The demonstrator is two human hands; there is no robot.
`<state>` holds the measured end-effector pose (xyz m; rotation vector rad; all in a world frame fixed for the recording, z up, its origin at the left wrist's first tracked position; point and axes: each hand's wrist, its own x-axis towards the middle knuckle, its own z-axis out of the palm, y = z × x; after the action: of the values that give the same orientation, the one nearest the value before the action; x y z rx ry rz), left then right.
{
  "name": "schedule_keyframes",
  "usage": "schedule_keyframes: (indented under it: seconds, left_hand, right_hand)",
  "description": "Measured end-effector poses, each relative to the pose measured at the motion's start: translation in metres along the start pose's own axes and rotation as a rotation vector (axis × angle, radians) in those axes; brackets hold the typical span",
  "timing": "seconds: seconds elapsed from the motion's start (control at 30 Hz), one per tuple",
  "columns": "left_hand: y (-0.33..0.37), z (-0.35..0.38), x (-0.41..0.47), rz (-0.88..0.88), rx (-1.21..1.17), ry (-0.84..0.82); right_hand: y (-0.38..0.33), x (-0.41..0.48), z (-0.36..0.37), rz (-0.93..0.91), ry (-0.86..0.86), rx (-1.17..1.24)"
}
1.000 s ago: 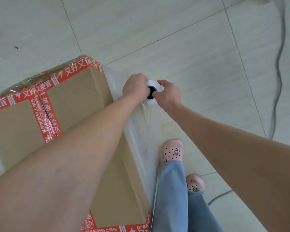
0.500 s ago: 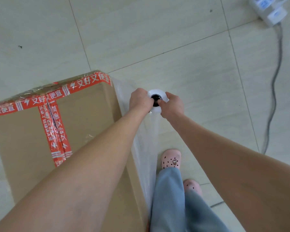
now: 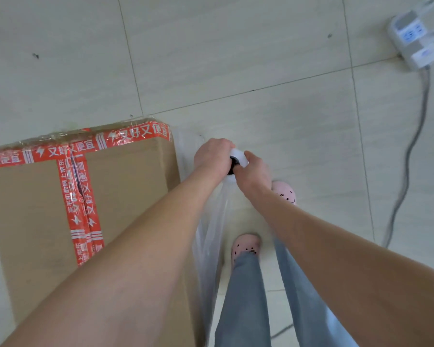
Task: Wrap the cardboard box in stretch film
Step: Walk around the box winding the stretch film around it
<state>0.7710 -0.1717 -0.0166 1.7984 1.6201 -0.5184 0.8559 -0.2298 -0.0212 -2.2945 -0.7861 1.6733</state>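
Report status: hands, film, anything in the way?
Left hand and right hand both grip white stretch-film roll. Clear film stretched along brown cardboard box's right side. Grey power cable lies right of pink shoes.

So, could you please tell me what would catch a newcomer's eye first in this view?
Both arms reach to mid-frame, where the left hand and right hand grip a white stretch film roll. Left of them stands the cardboard box, banded in red printed tape, with clear film stretched along its right side. A power strip lies at top right.
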Motion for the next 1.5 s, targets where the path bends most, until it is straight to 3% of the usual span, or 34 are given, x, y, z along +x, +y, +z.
schedule_keyframes:
  seconds: [0.2, 0.37, 0.47, 0.57, 0.67, 0.83, 1.1, 1.3, 1.5]
  left_hand:
    - [-0.01, -0.01, 0.004, -0.235, -0.213, 0.072]
    - [-0.018, -0.015, 0.016, -0.433, -0.45, 0.056]
    - [-0.015, -0.016, 0.02, -0.353, -0.375, -0.023]
    - [-0.009, -0.018, 0.025, -0.156, -0.163, -0.027]
    - [-0.002, -0.023, 0.032, -0.087, -0.056, -0.018]
    - [-0.004, -0.03, 0.042, -0.139, -0.092, 0.003]
    - [-0.008, -0.029, 0.037, -0.399, -0.529, 0.116]
    - [0.008, -0.033, 0.035, -0.171, -0.212, 0.174]
    - [0.017, -0.046, 0.049, -0.218, -0.191, 0.166]
  right_hand:
    - [-0.027, 0.016, -0.012, -0.081, -0.006, -0.033]
    - [-0.038, 0.028, -0.016, 0.023, -0.046, 0.091]
    - [-0.036, 0.029, -0.014, 0.113, -0.074, 0.093]
    - [-0.036, 0.028, -0.013, 0.099, -0.094, 0.067]
    - [-0.037, 0.029, -0.014, 0.076, -0.101, 0.042]
    - [-0.051, 0.039, -0.021, -0.018, -0.08, -0.009]
    - [-0.067, 0.047, -0.026, -0.1, 0.043, 0.012]
    - [-0.065, 0.05, -0.031, -0.064, 0.081, -0.044]
    - [-0.071, 0.06, -0.04, -0.155, 0.098, -0.15]
